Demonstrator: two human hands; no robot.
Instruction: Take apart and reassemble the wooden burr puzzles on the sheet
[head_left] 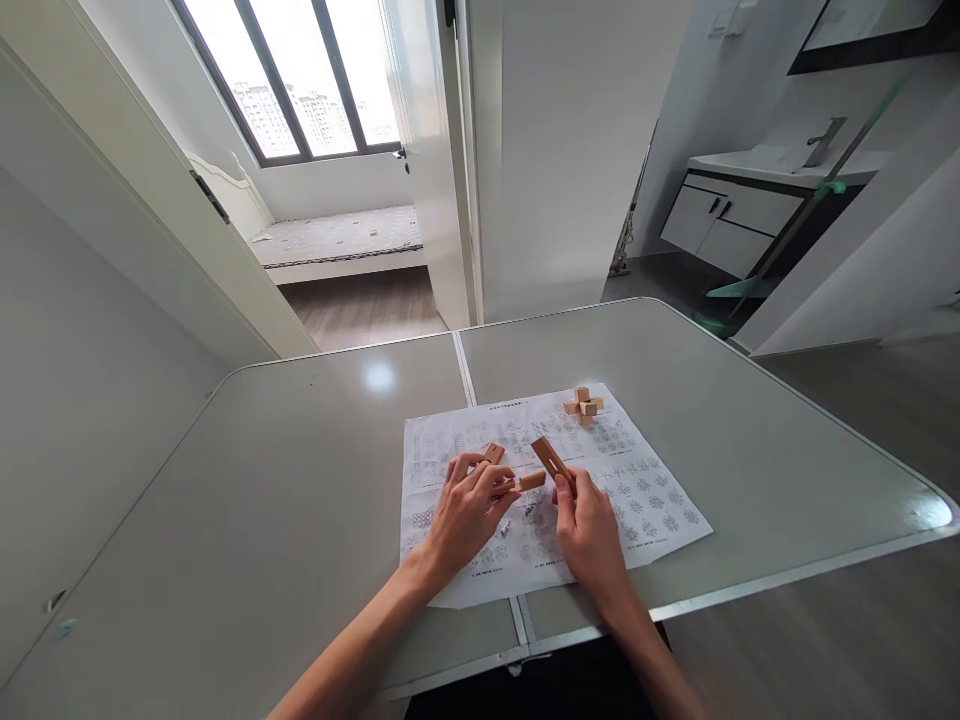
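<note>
My left hand (474, 500) is closed on a notched wooden puzzle piece (531, 481), whose end sticks out to the right past the fingertips. Close behind those fingers shows another wooden piece (494, 453); whether the hand touches it I cannot tell. Between thumb and fingers, my right hand (589, 520) grips a slotted wooden block (551, 460), tilted up to the left. The two held pieces are near each other but apart. Under both hands lies a printed instruction sheet (660, 500) with line diagrams. An interlocked wooden cross puzzle (583, 405) stands on its far right corner.
The grey table (300, 500) has a metal rim and a seam down its middle. Beyond it are an open door (431, 150), a bed (345, 235) under a window, and a washbasin cabinet (727, 215) at the right.
</note>
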